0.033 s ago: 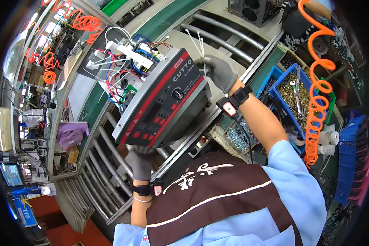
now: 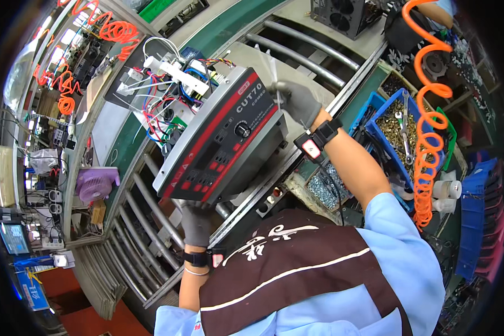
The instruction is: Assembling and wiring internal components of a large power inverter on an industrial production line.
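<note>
A boxy electrical machine with a black, red and grey control panel (image 2: 215, 143) sits tilted in front of me. Behind its panel, bundles of coloured wires (image 2: 176, 92) and a white block lie exposed. My left hand (image 2: 196, 221), in a grey glove, is at the panel's lower left edge, its fingertips hidden beneath it. Beside the panel's upper right edge, my right hand (image 2: 299, 103), also gloved, is closed around thin white strips that look like cable ties (image 2: 271, 64). They are blurred by motion.
A roller conveyor (image 2: 308, 47) runs past the machine. Right of me stand a blue bin (image 2: 400, 123) of small metal parts with a wrench (image 2: 406, 134) on top and a hanging orange coiled hose (image 2: 431, 112). A purple fan (image 2: 95, 185) stands left; another machine (image 2: 344, 17) stands far off.
The white strips in my right hand have gone from sharp to blurred as they move. My left hand has shifted slightly down and right. The machine stays nearly in place.
</note>
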`<state>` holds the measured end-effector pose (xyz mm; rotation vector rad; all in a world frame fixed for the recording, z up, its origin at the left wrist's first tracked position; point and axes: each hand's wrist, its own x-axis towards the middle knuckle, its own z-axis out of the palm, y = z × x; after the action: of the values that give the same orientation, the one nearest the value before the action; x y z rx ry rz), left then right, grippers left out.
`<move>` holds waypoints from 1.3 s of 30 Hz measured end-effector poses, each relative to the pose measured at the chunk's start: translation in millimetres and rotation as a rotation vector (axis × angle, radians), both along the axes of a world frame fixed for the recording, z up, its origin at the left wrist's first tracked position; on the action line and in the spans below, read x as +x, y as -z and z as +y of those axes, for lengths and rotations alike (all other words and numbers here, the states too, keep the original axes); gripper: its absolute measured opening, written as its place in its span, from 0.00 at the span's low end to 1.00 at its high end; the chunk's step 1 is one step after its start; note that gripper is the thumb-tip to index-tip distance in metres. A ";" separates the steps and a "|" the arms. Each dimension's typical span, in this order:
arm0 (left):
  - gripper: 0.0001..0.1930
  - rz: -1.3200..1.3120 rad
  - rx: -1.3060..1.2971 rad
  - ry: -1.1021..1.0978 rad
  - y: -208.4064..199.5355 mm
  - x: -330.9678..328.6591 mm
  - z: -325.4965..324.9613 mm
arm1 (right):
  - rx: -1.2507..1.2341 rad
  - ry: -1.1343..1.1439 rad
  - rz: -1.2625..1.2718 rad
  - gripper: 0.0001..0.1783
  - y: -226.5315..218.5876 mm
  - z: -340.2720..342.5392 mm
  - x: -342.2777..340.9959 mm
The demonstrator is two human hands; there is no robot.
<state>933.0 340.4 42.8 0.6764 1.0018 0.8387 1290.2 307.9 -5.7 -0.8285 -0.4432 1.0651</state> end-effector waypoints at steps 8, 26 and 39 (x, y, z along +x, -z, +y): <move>0.18 -0.245 0.265 -0.068 78.1 11.3 11.2 | -0.180 0.039 -0.193 0.16 -6.9 15.3 -23.8; 0.14 0.114 0.410 0.000 105.3 -68.4 20.0 | -0.411 0.262 0.077 0.16 12.5 -12.9 -106.2; 0.26 -0.056 0.171 -0.258 75.9 -209.2 59.7 | -0.339 -0.294 -0.296 0.19 -35.6 61.5 -127.7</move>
<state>723.8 400.0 -33.1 0.6728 0.9872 1.1736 1162.4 369.4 29.9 -1.2588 -0.6594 1.3159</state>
